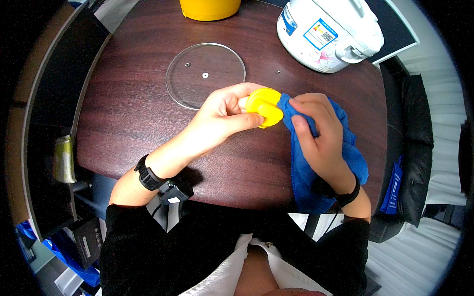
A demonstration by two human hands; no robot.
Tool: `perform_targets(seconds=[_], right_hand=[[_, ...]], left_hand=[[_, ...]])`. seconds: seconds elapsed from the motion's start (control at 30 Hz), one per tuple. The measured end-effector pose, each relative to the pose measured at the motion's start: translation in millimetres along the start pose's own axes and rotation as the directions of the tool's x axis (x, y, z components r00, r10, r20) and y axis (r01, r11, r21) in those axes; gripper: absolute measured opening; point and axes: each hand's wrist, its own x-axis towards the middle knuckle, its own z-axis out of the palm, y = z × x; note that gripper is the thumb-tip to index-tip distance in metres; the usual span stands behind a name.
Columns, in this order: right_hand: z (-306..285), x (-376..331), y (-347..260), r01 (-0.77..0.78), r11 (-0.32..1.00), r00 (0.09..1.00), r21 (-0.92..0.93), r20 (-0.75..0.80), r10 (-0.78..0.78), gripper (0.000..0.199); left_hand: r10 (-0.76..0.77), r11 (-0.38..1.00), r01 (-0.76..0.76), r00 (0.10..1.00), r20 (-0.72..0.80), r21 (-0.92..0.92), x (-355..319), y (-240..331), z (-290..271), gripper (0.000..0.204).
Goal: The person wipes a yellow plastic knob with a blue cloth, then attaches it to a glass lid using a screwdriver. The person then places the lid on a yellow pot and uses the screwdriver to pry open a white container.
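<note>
My left hand [222,111] pinches a round yellow lid knob [265,109] with a raised grip, above the middle of the table. Bunched in my right hand [321,133] is a blue cloth [303,170], one corner of it pressed against the knob's right edge. The rest of the cloth hangs down over the table's near right side. Beyond my left hand, a clear glass lid [217,59] lies flat, with a small white washer [205,75] at its centre and a tiny metal part [187,64] within its outline. To the lid's right lies a small screw [278,72].
A white rice cooker [318,37] stands at the far right of the dark wood table [123,128]. At the far edge is a yellow pot [210,10]. Dark shelving [54,98] borders the left side, and a black sofa [417,148] the right.
</note>
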Motion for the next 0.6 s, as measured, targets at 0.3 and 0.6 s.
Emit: perform_targets(seconds=[0.3,0.6], right_hand=[[1.3,5.3,-2.8,0.073,0.995,0.995,-0.075,0.073,-0.067,0.024],[0.4,8.5,-6.7,0.075,0.994,0.997,-0.081,0.040,-0.072,0.026]], left_hand=[[-0.016,0.991,0.019,1.000,-0.023,0.129,1.0,2.4,-0.2,0.038],[0.103,0.994,-0.106,0.990,-0.092,-0.029,-0.8,-0.6,2.5,0.038]])
